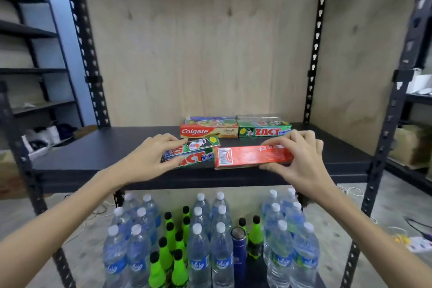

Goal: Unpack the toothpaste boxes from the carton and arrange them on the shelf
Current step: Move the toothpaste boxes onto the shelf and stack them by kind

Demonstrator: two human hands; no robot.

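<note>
Toothpaste boxes sit on a black shelf (93,147) backed by plywood, inside a dark metal rack. Below that board, clear water bottles (198,252) stand in rows beside green bottles (168,248) with black caps and one dark blue flask (239,255). At the shelf's rear edge, near its middle, a Colgate box (208,131) and a green Zact box (264,131) lie end to end, each topping another box. Close to the front edge, a second green Zact box (194,154) rests tilted, its right end just beside a red box (250,156). The person's left hand (149,159) pinches the left end of the tilted Zact box, fingers curled over its top and thumb at its near side. The right hand (297,159) grips the right end of the red box, fingers bent over the far edge, thumb pressed along the near edge. No carton is in view.
</note>
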